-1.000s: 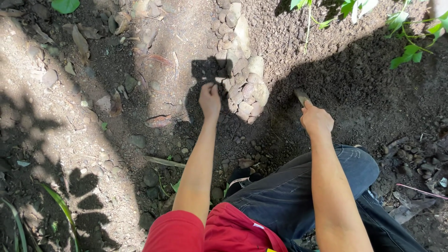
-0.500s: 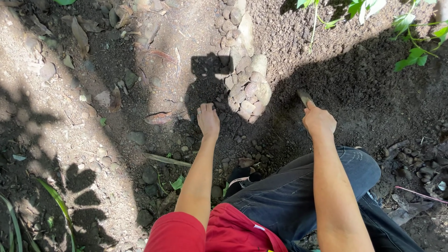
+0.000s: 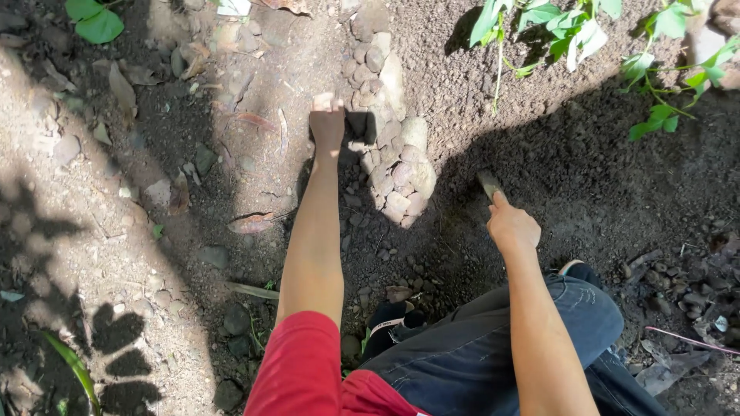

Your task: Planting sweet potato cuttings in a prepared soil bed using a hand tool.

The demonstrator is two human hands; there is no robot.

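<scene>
My left hand (image 3: 327, 122) is stretched far forward over bare soil, its fingers curled down at the left edge of a row of embedded stones (image 3: 391, 131). A pale tip shows above the knuckles; whether it grips anything I cannot tell. My right hand (image 3: 510, 226) rests lower right, closed around the handle of a small digging tool (image 3: 489, 183) whose end points away into dark shaded soil. I crouch, with a blue-jeaned knee (image 3: 539, 323) and a red sleeve (image 3: 301, 362) at the bottom.
Green leafy plants (image 3: 570, 31) grow at the top right. Dry leaves (image 3: 250, 223) and loose stones lie on the sunlit soil to the left. Debris and small rocks (image 3: 678, 285) sit at the right. A dark shoe (image 3: 393, 320) is under my knee.
My left arm has reached forward, from near the bottom of the stone row to its upper left side. My right hand has stayed on the tool, nearly still.
</scene>
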